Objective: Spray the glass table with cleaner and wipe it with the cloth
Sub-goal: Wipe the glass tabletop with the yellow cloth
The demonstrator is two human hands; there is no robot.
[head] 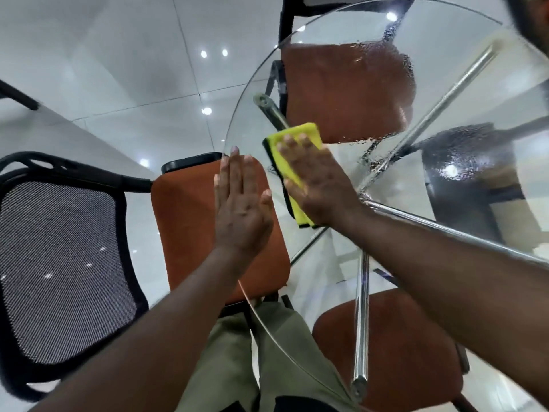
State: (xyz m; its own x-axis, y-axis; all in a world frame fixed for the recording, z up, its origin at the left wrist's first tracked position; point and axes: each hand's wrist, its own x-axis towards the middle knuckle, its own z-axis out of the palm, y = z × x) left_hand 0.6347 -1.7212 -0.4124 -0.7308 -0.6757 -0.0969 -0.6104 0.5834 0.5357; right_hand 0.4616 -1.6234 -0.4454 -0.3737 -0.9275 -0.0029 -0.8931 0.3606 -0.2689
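A round glass surface [445, 84] is seen from above, its rim curving from the upper middle of the view down to the lower middle. White floor tiles [118, 69] are visible beyond it and through it. 3 chairs with orange seats are noted around the surface: 1 mesh-backed chair [184, 221] just outside the rim on the left, 1 seat [344, 93] seen through the far part of the glass, and 1 seat [386, 352] seen through the near part. Chrome frame tubes [361, 322] run under the glass and meet near its centre. Wet beads and streaks [377, 162] are observed on the far part of the glass, beyond the cloth.

The left hand [242, 203] is held flat with fingers together and extended, at the rim of the surface above the mesh-backed chair; contact with the glass cannot be confirmed. The right hand [318, 185] is spread flat, palm down, pressed on the yellow cloth [289, 171]. The cloth lies flat on the glass, just inside the rim, beside the left hand. Olive trousers [237, 367] are seen below the near rim.
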